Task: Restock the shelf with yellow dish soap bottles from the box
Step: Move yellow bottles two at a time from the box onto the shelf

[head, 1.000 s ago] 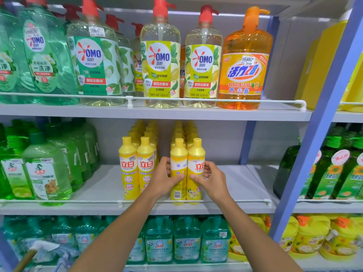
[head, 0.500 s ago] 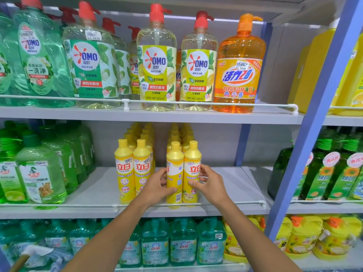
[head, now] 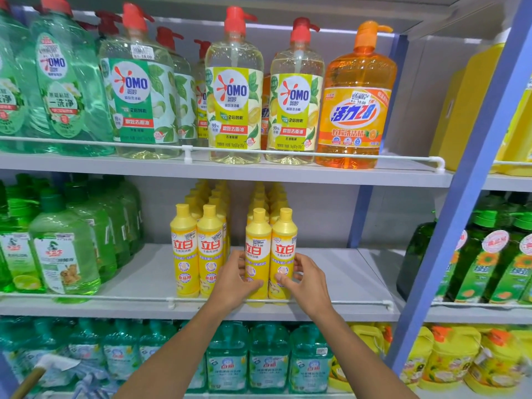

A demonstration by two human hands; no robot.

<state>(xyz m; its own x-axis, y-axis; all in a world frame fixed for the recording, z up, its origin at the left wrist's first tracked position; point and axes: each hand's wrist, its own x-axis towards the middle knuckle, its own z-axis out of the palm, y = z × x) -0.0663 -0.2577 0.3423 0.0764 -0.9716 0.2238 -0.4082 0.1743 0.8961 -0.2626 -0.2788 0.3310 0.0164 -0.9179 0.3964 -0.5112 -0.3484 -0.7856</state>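
Note:
Several slim yellow dish soap bottles stand in rows on the middle shelf (head: 339, 272). At the front of the right rows stand two side by side. My left hand (head: 234, 279) grips the left front bottle (head: 257, 243) from its left side. My right hand (head: 306, 279) grips the right front bottle (head: 284, 240) from its right side. Both bottles are upright, just behind the white front rail (head: 331, 301). Another front pair of yellow bottles (head: 197, 249) stands to the left, untouched. The box is out of view.
Green bottles (head: 63, 254) fill the shelf's left part. Bare shelf lies right of the yellow rows up to a blue upright post (head: 460, 214). Large pump bottles (head: 234, 90) stand on the shelf above, teal bottles (head: 267, 358) below. A wooden handle (head: 28, 381) shows bottom left.
The view has shifted slightly, so the shelves sit lower and further left in frame. Both hands have slid lower on the two front bottles, which stay upright at the rail.

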